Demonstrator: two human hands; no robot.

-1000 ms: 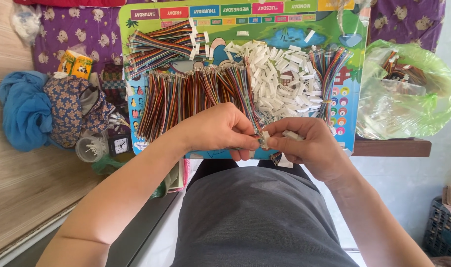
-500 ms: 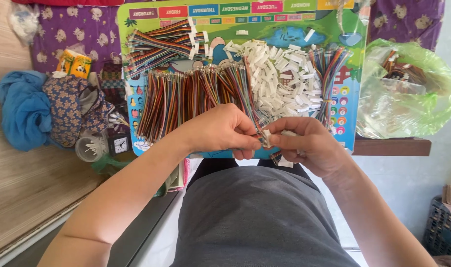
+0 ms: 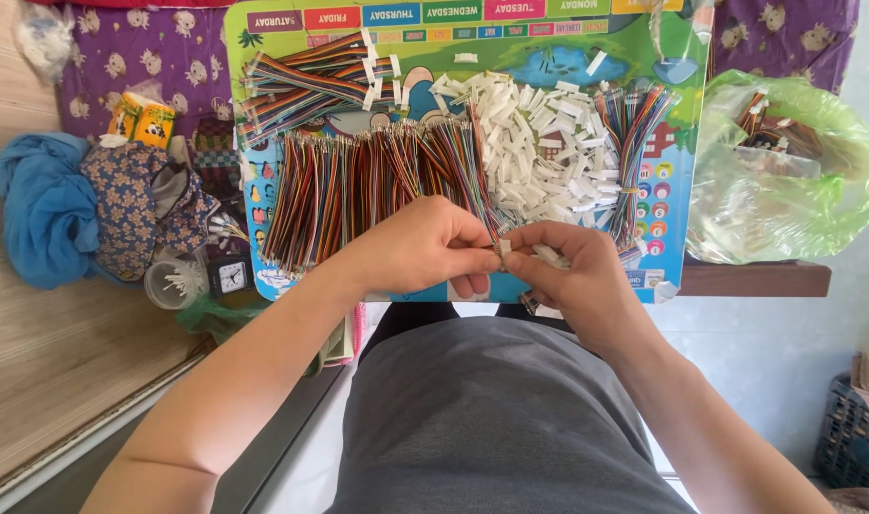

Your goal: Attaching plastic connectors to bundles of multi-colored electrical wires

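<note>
My left hand and my right hand meet above the near edge of a colourful picture board. Both pinch one small white plastic connector between their fingertips, and thin coloured wires run from it under my left fingers. Just beyond my hands lie rows of multicoloured wire bundles and a heap of loose white connectors. More finished ribbon-like wire sets lie at the board's far left, and another wire bundle at its right.
A green plastic bag with more parts sits on the right. To the left lie a blue cloth, a patterned cloth, a small clock and a clear cup. A dark basket stands at lower right.
My hands stay pressed together at the same spot on the connector; only the fingertips shift slightly. Nothing else has moved.
</note>
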